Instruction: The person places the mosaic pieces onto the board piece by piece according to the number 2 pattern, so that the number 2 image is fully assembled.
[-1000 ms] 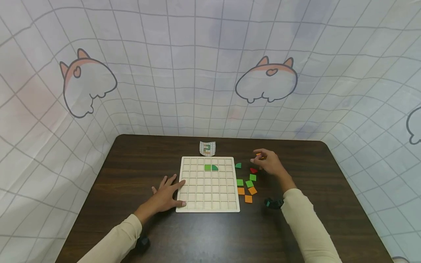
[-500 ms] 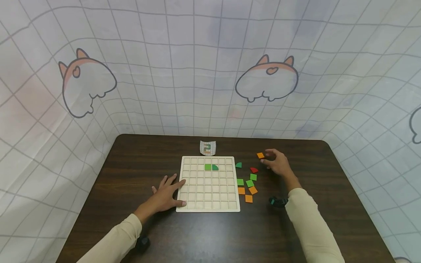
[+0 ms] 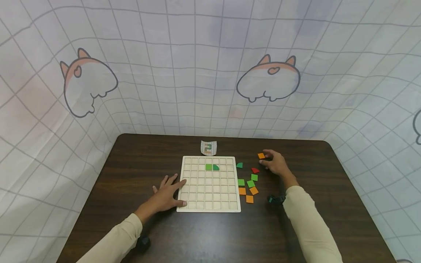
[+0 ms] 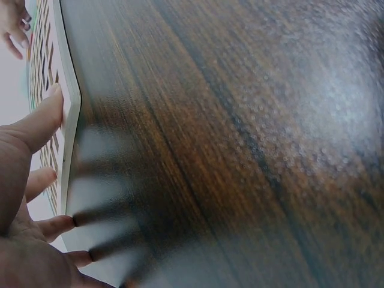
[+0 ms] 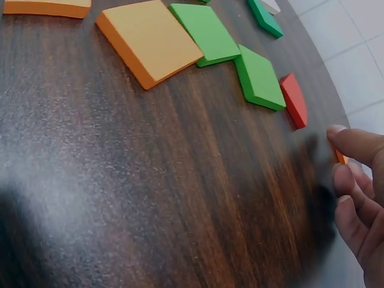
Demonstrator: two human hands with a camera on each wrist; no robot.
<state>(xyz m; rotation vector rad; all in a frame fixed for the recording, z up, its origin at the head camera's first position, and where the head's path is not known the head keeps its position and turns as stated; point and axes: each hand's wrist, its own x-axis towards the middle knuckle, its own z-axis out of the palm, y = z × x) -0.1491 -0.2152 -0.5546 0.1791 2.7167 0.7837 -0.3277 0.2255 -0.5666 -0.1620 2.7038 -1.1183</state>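
Head view: saw left hand (image 3: 164,198) splayed, clasping nothing, with thumb and forefinger on the left edge of the grid board (image 3: 210,197); saw right hand (image 3: 277,163) curved at the orange tile (image 3: 261,155), right of the board; couldn't tell whether pinched.

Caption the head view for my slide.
Left hand touching a cream grid board, right hand at an orange square tile.

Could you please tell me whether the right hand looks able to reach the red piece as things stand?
Probably yes: the red piece lies uncovered on the table close to the right hand, with nothing visible between them, though that hand is at an orange square.
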